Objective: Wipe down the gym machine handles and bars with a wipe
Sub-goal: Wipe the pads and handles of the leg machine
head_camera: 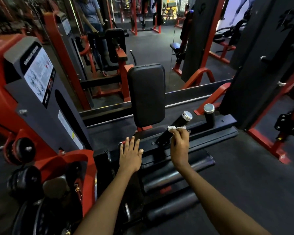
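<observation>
My right hand (180, 144) pinches a crumpled white wipe (175, 128), fingers curled round it, pressing it against the near handle (174, 127): a black, matte, cylindrical grip, tilted, capped with a shiny ridged metal disc. Just beside it stands the far handle (209, 114), short, upright, same chrome cap. Both rise from a flat black steel bar (199, 128). My left hand (130, 154) lies flat, fingers spread wide and straight, holding nothing, resting on the machine's black frame. Padded backrest (147, 94) ahead: smooth black vinyl, rounded rectangle. Two black foam rollers (173, 181) lie below my wrists. Grey shroud with instruction placard (39, 73) at left, red frame around it.
</observation>
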Demonstrator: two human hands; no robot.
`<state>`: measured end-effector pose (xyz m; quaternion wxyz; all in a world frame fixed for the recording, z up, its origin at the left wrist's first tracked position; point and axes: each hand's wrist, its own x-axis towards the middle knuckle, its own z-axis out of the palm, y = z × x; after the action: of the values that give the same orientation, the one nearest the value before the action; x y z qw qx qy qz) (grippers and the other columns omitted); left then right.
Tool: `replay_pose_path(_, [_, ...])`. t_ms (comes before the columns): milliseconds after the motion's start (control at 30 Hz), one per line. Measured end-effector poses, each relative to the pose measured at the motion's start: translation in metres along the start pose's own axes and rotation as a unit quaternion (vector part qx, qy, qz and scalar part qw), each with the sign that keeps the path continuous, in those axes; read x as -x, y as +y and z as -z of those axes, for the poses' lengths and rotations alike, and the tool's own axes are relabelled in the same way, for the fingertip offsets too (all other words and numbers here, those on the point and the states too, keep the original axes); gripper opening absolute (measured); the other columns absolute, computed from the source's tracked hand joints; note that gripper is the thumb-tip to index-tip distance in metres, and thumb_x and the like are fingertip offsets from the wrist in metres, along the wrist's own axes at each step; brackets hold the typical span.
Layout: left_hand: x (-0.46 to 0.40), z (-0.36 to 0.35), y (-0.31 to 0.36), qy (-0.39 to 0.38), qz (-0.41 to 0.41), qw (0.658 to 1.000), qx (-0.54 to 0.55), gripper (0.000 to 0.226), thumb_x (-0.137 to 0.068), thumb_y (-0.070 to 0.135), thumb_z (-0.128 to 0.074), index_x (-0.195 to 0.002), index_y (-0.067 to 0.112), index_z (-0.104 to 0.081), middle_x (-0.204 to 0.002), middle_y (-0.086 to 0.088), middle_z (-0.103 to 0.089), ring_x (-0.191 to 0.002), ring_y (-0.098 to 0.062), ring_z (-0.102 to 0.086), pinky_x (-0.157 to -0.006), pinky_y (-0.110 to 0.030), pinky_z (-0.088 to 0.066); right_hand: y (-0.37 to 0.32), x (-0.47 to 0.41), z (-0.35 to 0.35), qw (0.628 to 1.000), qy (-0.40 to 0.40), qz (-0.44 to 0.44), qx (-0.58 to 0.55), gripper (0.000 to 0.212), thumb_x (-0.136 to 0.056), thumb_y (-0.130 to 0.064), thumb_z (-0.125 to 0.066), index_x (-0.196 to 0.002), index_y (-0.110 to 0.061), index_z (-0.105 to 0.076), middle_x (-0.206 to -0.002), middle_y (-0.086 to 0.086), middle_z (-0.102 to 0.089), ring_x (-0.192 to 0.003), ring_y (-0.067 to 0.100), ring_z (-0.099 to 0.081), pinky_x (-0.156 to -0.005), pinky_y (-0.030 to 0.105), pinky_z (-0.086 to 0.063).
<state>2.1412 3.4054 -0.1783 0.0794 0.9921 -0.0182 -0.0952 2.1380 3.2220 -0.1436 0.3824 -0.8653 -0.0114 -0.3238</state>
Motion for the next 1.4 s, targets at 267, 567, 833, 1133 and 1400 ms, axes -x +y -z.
replay_pose_path(267, [0.002,0.000,0.001,0.013,-0.001,1.000,0.008,0.054,-0.106,0.038,-0.012,-0.155,0.020,0.002,-0.162,-0.002,0.013,-0.147,-0.022,0.019,-0.120,-0.045,0.007,0.030,0.022,0.018,0.945,-0.084,-0.238,-0.206,0.023,-0.084,0.011,-0.054,-0.095,-0.008,-0.063,-0.087,-0.003,-0.059,-0.078,-0.004,-0.058,-0.077,0.016,-0.045])
replay_pose_path(567, [0.001,0.001,0.005,0.006,0.010,1.000,0.004,0.054,-0.106,0.036,-0.011,-0.155,0.019,0.004,-0.162,-0.003,0.015,-0.147,-0.023,0.021,-0.120,-0.045,0.009,-0.015,-0.051,0.012,0.876,0.219,-0.280,-0.326,0.035,-0.087,0.010,-0.049,-0.113,-0.006,-0.067,-0.112,0.001,-0.067,-0.106,0.009,-0.061,-0.095,0.019,-0.044])
replay_pose_path(833, [0.000,-0.001,0.004,0.015,0.010,1.000,0.004,0.054,-0.106,0.036,-0.012,-0.155,0.019,0.003,-0.162,-0.003,0.015,-0.147,-0.023,0.021,-0.120,-0.045,0.010,0.036,-0.043,-0.020,0.823,-0.070,-0.394,-0.404,0.033,-0.084,0.015,-0.046,-0.107,0.000,-0.065,-0.077,0.000,-0.070,-0.073,0.012,-0.063,-0.067,0.017,-0.052])
replay_pose_path(1133, [-0.001,-0.002,0.004,0.018,0.014,1.000,0.010,0.053,-0.106,0.036,-0.013,-0.155,0.019,0.000,-0.162,-0.002,0.012,-0.147,-0.023,0.021,-0.119,-0.044,0.011,0.032,-0.008,-0.052,0.938,-0.079,-0.331,-0.070,0.017,-0.078,0.009,-0.048,-0.086,0.008,-0.062,-0.090,0.016,-0.057,-0.078,0.021,-0.050,-0.068,0.019,-0.033])
replay_pose_path(1400, [0.000,-0.002,0.006,0.024,0.013,1.000,0.003,0.053,-0.106,0.037,-0.012,-0.155,0.020,0.000,-0.163,-0.003,0.011,-0.147,-0.023,0.020,-0.119,-0.044,0.009,0.004,-0.028,-0.011,0.860,-0.244,-0.430,-0.127,0.020,-0.085,-0.001,-0.059,-0.065,-0.002,-0.056,-0.062,0.009,-0.054,-0.060,0.018,-0.050,-0.054,0.027,-0.045])
